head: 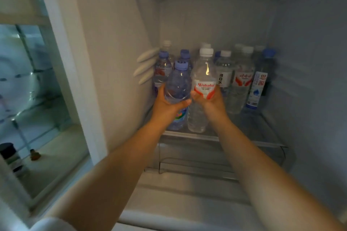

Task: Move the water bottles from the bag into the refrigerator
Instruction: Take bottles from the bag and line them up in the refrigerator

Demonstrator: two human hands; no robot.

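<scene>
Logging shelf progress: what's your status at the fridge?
Left hand grips blue-capped bottle. Right hand grips white-capped bottle. Both at glass shelf front. Stored bottles crowd behind.

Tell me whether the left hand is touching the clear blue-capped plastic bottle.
Touching. The head view shows the left hand wrapped around the blue-capped bottle, fingers curled across its lower body.

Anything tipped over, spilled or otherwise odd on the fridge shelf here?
Nothing stands out. The left hand grips a blue-capped bottle and the right hand a white-capped Wahaha bottle, both upright at the front of the shelf. The bottles behind stand upright; no spill shows.
</scene>
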